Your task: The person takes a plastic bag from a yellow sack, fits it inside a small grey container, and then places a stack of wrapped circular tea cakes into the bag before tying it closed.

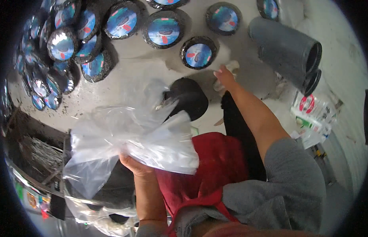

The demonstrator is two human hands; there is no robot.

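Note:
My left hand [135, 164] is closed around a gathered bundle of clear plastic bags [152, 142]. The film fans out to both sides of my grip and is smeared by motion at its upper end. My right arm stretches forward, and my right hand [226, 78] is over a pale crumpled thing [233, 67] on the floor. My fingers there are small and blurred, so their grip does not show. Just ahead of my right hand lies a round black disc in clear film with a blue label [198, 55]. A black rounded thing [188, 98] is between my hands.
Several similar wrapped discs [164, 31] lie across the floor [148, 67], piled up at the far left [61, 45]. Two dark grey tubes, like boot shafts [286, 47], lie at the right near a printed plastic bag [314, 112]. A dark bin [41, 154] stands at the left.

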